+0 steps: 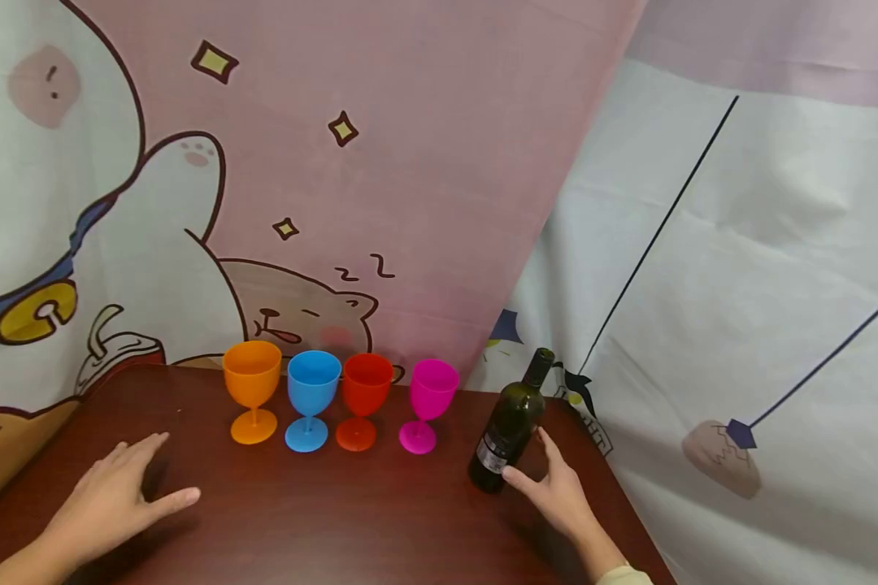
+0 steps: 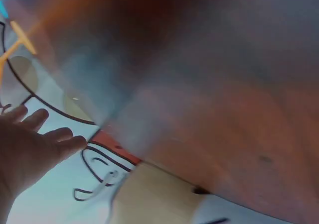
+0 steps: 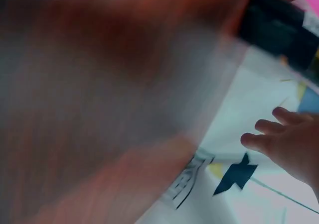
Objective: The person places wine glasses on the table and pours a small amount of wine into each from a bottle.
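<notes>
A dark green bottle point(image 1: 508, 431) with a pale label stands at the right of the brown table point(image 1: 300, 520). Close beside its lower right side is my right hand point(image 1: 559, 491), thumb and fingers spread; whether the thumb touches the glass I cannot tell. The right wrist view shows the bottle point(image 3: 279, 27) apart from the fingers of that hand point(image 3: 289, 139). Over the table's left part my left hand point(image 1: 110, 500) is spread and holds nothing; it also appears in the left wrist view point(image 2: 35, 144). An orange goblet point(image 1: 252, 382) is the nearest cup to it.
Right of the orange goblet stand a blue goblet point(image 1: 313, 386), a red goblet point(image 1: 366, 390) and a magenta goblet point(image 1: 432, 394), all upright in a row near the table's back edge. A printed cloth point(image 1: 424, 162) with cartoon animals hangs behind the table and along its right side.
</notes>
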Motion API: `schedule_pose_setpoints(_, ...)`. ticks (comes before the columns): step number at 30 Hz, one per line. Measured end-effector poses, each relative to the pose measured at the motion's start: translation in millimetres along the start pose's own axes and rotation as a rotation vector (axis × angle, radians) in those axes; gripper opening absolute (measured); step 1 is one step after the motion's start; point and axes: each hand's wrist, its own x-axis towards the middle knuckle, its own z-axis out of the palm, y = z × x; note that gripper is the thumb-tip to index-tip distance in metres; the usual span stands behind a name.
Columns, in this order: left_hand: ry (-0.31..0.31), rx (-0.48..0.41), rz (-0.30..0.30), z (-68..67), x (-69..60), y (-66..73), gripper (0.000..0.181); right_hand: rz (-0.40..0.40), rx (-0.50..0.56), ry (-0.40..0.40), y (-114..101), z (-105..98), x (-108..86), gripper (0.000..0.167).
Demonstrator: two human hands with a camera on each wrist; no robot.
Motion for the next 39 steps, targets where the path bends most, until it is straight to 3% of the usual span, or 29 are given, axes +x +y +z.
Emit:
schedule_pose_setpoints(7,0.093,-0.15,-0.056,-18.5,30.6,37.4,0.127,-0.055,0.278,0.168,-40,7,16.9,0.107)
schedule_pose_setpoints(12,0.163,-0.311,-0.123,-23.8,45.8,49.2,0.132,-0.032,0.321,0.2,-59,23,28.0,0.1)
schedule_pose_setpoints(18,0.161,-0.423,-0.139,-23.4,56.5,58.0,0.133,-0.011,0.345,0.235,-64,36,32.7,0.083)
schedule_pose_setpoints(33,0.208,-0.499,-0.126,-11.1,84.2,83.7,0.129,0.006,0.35,0.276,-53,28,30.0,0.084)
schedule_pose_setpoints(39,0.207,-0.518,-0.113,-10.6,95.9,89.6,0.127,-0.002,0.392,0.306,-57,17,22.9,0.109)
